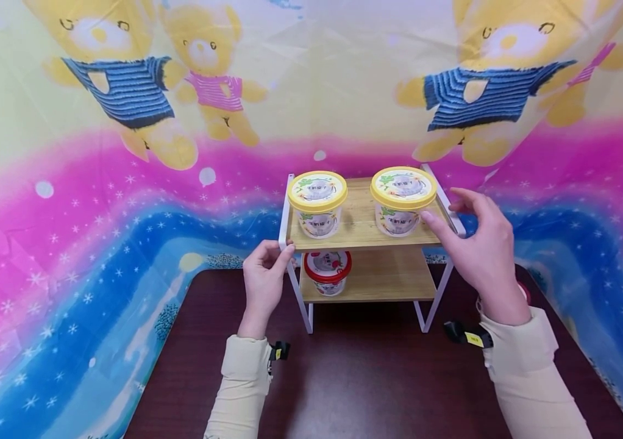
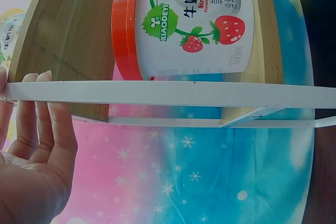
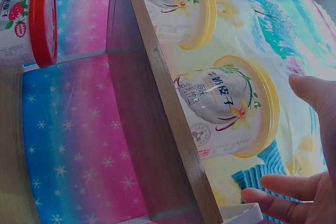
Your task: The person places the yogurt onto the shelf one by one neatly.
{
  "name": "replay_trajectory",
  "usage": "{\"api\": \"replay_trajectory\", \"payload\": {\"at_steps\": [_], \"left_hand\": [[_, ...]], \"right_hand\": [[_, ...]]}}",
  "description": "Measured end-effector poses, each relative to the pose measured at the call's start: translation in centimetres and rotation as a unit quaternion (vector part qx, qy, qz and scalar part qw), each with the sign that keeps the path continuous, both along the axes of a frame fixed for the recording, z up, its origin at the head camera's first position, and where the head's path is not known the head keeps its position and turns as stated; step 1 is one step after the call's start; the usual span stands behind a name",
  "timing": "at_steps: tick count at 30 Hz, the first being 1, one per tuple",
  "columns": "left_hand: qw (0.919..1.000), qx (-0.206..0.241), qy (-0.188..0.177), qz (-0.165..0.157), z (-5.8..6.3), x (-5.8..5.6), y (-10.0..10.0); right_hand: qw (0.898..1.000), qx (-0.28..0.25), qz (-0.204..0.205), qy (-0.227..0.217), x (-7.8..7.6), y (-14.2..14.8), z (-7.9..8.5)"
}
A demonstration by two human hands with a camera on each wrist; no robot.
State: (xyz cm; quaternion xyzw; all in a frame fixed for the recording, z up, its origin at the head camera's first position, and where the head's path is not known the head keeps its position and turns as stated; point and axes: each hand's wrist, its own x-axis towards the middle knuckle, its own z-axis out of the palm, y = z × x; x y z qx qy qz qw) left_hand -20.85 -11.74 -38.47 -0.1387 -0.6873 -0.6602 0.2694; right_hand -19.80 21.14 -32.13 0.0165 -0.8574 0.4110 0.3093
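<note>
A small two-tier shelf rack [image 1: 361, 241] with wooden boards and a white metal frame stands on the table. My left hand [image 1: 264, 280] grips its front left corner, fingers around the white side bar [image 2: 173, 94]. On the top board stand two yellow-lidded tubs, a left tub [image 1: 319, 204] and a right tub [image 1: 401, 201]. A red-lidded strawberry tub [image 2: 194, 30] sits on the lower board at the left. My right hand [image 1: 481, 244] is beside the right tub, thumb and fingers spread; in the right wrist view a gap shows between the thumb and the yellow lid [image 3: 268, 108].
The dark table [image 1: 344, 378] extends in front of the rack. Something with a red rim [image 1: 524, 292] is mostly hidden behind my right wrist. A bear-patterned cloth [image 1: 311, 91] hangs close behind the rack and down both sides.
</note>
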Motion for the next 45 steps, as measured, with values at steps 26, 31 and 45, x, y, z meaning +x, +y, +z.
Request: {"api": "replay_trajectory", "payload": {"at_steps": [26,31,45], "left_hand": [[1.0,0.005,0.0,-0.005,0.1,0.0,0.0],[1.0,0.006,0.001,-0.006,0.0,-0.1,-0.1],[1.0,0.002,-0.004,0.003,-0.3,-0.4,-0.1]], "right_hand": [[0.997,-0.041,-0.044,0.05,3.4,1.3,-1.4],[0.997,-0.037,-0.061,0.042,3.9,1.7,-1.9],[0.995,-0.051,-0.084,0.035,4.6,3.0,-3.0]]}}
